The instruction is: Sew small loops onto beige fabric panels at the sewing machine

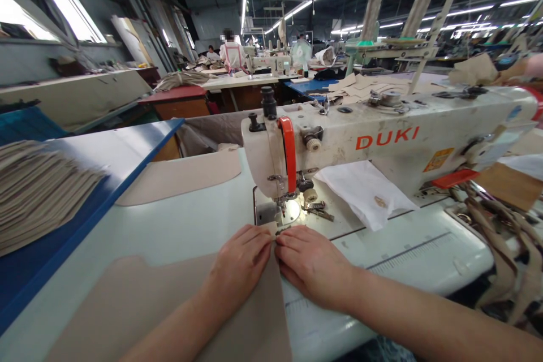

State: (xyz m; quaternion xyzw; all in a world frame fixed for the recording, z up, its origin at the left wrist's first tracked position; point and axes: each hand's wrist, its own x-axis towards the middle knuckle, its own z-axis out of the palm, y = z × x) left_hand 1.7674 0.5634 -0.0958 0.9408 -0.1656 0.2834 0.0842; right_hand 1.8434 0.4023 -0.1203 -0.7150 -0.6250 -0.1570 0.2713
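Observation:
A large beige fabric panel point(178, 283) lies on the pale green bed of a sewing machine point(335, 136) marked DUKI. Just in front of the needle and presser foot, my left hand point(241, 257) is closed on the panel's far end, thumb and fingers pinched together. Close beside it, my right hand point(311, 263) has its fingers bunched at the panel's right edge, the fingertips almost meeting the left ones. What lies under the right fingertips is partly hidden. The lit needle plate point(291, 212) shows right beyond both hands.
Another beige panel point(182, 176) rests left of the machine head. A thick stack of cut pieces point(42, 192) sits on the blue-edged table at left. White cloth point(365, 189) lies under the machine arm; beige straps point(504, 249) hang at right. A person point(232, 55) sits farther back.

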